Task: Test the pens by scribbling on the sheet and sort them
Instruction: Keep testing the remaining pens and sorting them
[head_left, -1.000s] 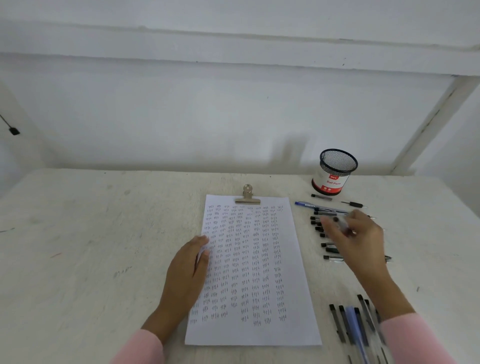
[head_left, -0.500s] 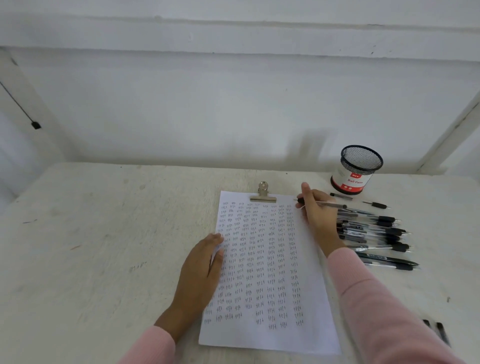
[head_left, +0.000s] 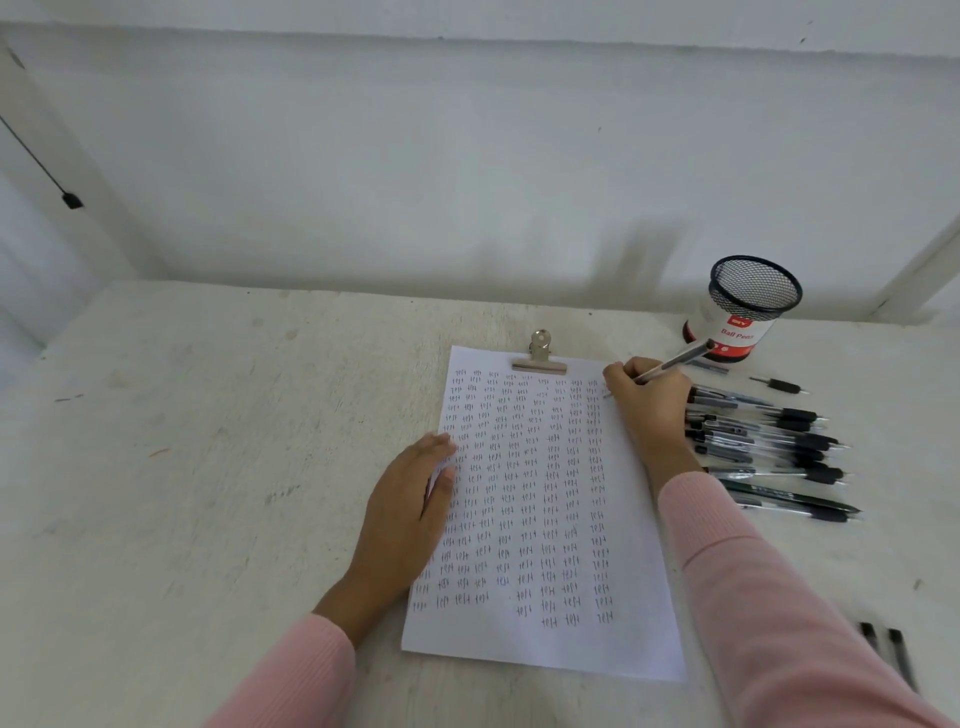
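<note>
A white sheet (head_left: 550, 639) covered in rows of small scribbles lies on the table under a metal clip (head_left: 540, 358). My left hand (head_left: 410, 509) lies flat on the sheet's left edge. My right hand (head_left: 649, 405) grips a pen (head_left: 675, 361) in a writing hold, its tip down at the sheet's top right corner. A pile of several black and grey pens (head_left: 769, 441) lies right of the sheet, partly hidden by my right wrist. Two more dark pens (head_left: 893, 654) show at the lower right edge.
A black mesh pen cup with a red and white label (head_left: 743, 312) stands at the back right. A short loose pen part (head_left: 779, 385) lies just in front of it. The white wall rises behind the table's far edge (head_left: 363, 291).
My right hand left the pen pile with one pen, crossed to the sheet's top right corner and raised the pen into a writing hold. The left hand stayed put.
</note>
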